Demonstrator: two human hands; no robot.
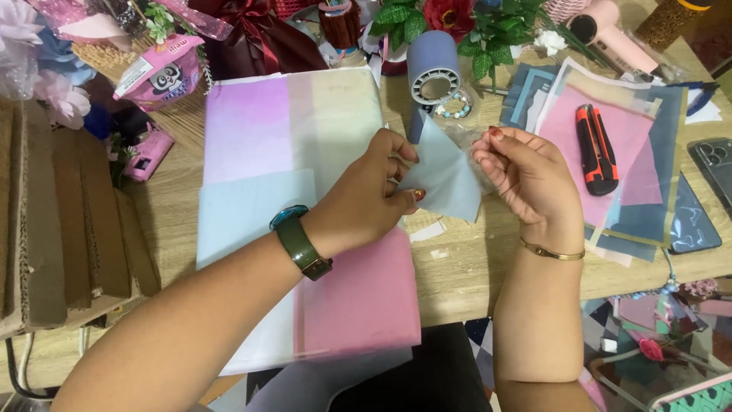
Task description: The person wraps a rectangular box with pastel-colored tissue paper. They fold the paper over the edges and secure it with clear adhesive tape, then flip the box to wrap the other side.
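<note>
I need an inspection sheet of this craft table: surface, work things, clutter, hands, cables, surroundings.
Surface: wooden table, mostly covered.
Work things: small pale blue paper piece; stacked pastel sheets below.
Clutter: orange-black utility knife, blue roll, phone, artificial flowers, pink hair dryer.
Hands: left hand pinches the paper piece; right hand is at its edge, grip unclear.
Cables: nothing seen.
Surroundings: cardboard at left.

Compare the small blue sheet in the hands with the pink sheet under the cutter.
The small blue sheet is pale blue and held up by both hands; the pink sheet lies flat on the table under an orange-and-black cutter. The pink sheet is larger. Both are thin paper.
</note>
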